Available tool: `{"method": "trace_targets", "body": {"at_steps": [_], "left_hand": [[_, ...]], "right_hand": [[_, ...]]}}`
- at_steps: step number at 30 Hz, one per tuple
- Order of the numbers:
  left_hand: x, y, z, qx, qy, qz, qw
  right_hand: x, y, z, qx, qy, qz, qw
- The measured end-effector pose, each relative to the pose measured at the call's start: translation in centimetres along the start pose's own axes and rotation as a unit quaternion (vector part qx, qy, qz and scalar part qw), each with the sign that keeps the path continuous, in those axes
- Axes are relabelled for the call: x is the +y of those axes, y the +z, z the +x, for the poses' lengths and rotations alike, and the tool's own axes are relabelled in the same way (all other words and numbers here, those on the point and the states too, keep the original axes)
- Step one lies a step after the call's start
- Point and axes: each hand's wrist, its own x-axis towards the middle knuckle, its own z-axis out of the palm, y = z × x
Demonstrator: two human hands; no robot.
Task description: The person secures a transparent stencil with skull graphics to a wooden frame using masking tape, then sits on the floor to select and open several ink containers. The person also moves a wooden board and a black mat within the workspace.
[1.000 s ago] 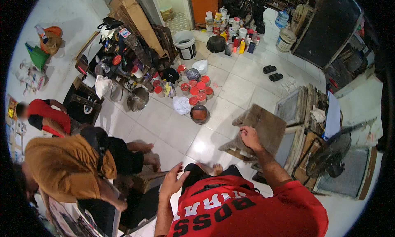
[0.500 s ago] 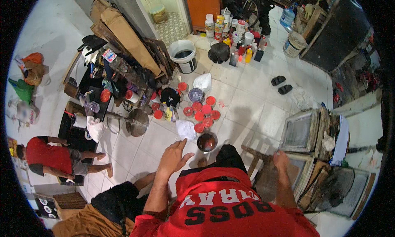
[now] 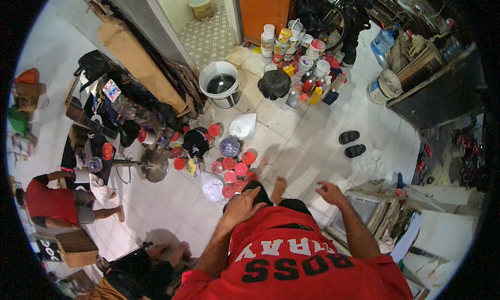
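My left hand [image 3: 243,206] holds nothing; its fingers are apart, and it appears over my left thigh, close to the red-lidded tubs. My right hand [image 3: 332,193] hangs in the air to the right of my bare foot [image 3: 279,187], fingers loosely apart and empty. Ahead of my left hand, several clear tubs with red lids [image 3: 240,169] stand clustered on the tiles. A white plastic bag [image 3: 212,186] lies left of them. Behind them are a tub with a purplish top [image 3: 229,146] and another white bag [image 3: 243,126].
A white bucket of dark liquid [image 3: 221,84] stands near the doorway. Paint cans [image 3: 284,35] and bottles [image 3: 315,95] crowd the back. Black sandals [image 3: 352,144] lie right, beyond stacked frames [image 3: 364,206]. A co-worker in red [image 3: 52,201] bends at left; another person [image 3: 135,274] is lower left.
My view and body have shifted forward, and my bare foot now shows. The dark bowl before me has gone out of sight. My right hand has come away from the wooden pieces beside it.
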Motion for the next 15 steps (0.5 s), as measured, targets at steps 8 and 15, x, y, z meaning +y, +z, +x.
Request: {"method": "trace_targets", "body": {"at_steps": [8, 15], "left_hand": [[-4.8, 1.2, 13.9, 0.020, -0.124, -0.151, 0.981], [-12.9, 6.8, 23.2, 0.027, -0.311, -0.161, 0.936]], "right_hand": [[-7.8, -13.2, 16.7, 0.076, -0.070, -0.082, 0.991], [-10.0, -12.3, 27.1, -0.102, 0.043, -0.207, 0.972]]}}
